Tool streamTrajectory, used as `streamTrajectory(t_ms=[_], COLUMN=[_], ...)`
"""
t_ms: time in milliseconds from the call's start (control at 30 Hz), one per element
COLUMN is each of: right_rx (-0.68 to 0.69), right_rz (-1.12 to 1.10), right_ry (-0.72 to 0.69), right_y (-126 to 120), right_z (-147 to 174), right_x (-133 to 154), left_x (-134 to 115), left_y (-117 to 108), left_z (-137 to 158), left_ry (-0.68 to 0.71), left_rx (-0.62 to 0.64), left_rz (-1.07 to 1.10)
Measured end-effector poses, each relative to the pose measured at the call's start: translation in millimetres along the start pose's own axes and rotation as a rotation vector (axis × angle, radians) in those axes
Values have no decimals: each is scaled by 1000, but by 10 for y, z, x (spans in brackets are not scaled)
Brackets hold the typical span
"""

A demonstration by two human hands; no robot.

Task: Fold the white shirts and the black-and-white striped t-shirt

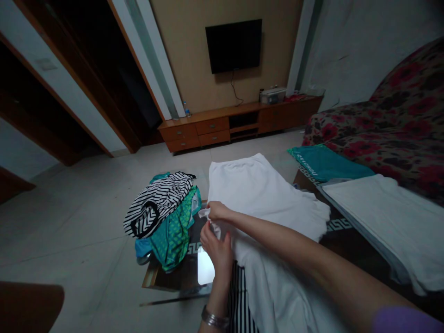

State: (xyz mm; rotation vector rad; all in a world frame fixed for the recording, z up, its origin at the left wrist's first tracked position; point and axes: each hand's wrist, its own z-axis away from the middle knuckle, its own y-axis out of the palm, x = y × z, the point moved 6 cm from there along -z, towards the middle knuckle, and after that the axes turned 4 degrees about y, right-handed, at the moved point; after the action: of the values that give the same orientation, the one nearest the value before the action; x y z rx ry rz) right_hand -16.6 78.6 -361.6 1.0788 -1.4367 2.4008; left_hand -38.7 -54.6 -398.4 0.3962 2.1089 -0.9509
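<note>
A white garment point(243, 185) with a frilled edge on its right side lies spread over a dark low table. My right hand point(218, 211) reaches across from the right and pinches the garment's left edge, where a small piece of cloth sticks out. Just below it, my left hand point(218, 245), with a bracelet on the wrist, has its fingers closed on the same edge; its thumb stands somewhat apart. More white cloth point(274, 286) lies bunched under my right forearm, and a black-and-white striped cloth point(237, 296) shows beneath it.
Left on the table are a striped garment point(163, 199) and a green-blue one point(173, 236). A bright white rectangle point(205, 266) lies near my left wrist. At right are folded white cloth point(378, 208), a teal garment point(329, 162) and a flowered sofa point(391, 106). A TV cabinet point(211, 132) stands ahead.
</note>
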Motion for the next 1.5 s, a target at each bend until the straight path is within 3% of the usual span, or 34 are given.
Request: streamTrajectory(t_ms=[100, 167, 300, 400, 533, 600, 700, 800, 900, 1000, 1067, 1167, 1267, 1367, 1500], right_rx=[-44, -58, -102, -195, -363, -439, -604, -664, -602, -561, -593, -731, -877, -883, -765], right_rz=[-105, -296, -802, -1061, -1192, -1231, -1282, -1331, -1288, -1091, -925, -738, -630, -426, -110], right_ry=[-11, -32, -22, -25, 23, 95, 335, 399, 338, 365, 324, 120, 14, 233, 499], right_y=[-93, -221, -769, -1382, -1985, -2051, -1903, -1701, -1599, -1618, -1759, -2135, -2432, -2412, -2110], right_z=[11, 60, 220, 472, 1043, 1343, 1716, 1883, 1846, 1713, 1612, 1560, 1695, 1875, 2039], right_x=[-139, -200, -497, -1015, -2056, -2613, -3387, -3807, -3866, -3736, -3584, -3378, -3429, -3725, -3983], left_x=[39, 35, -244, -707, -1327, -1541, -1710, -1738, -1711, -1691, -1703, -1780, -1886, -1954, -1967], left_y=[83, 125, 240, 419, 813, 1019, 1257, 1364, 1388, 1373, 1338, 1260, 1253, 1350, 1395], left_z=[85, 108, 83, 52, 288, 540, 948, 1194, 1239, 1188, 1133, 1059, 1080, 1219, 1408], left_ry=[-21, -87, -173, -48, 199, 315, 468, 554, 570, 547, 515, 469, 481, 570, 705], left_rx=[107, 217, 432, 468, 547, 644, 807, 874, 869, 859, 829, 727, 693, 795, 905], left_rz=[-96, -126, -196, -169, -91, -99, -180, -296, -368, -359, -321, -235, -211, -290, -323])
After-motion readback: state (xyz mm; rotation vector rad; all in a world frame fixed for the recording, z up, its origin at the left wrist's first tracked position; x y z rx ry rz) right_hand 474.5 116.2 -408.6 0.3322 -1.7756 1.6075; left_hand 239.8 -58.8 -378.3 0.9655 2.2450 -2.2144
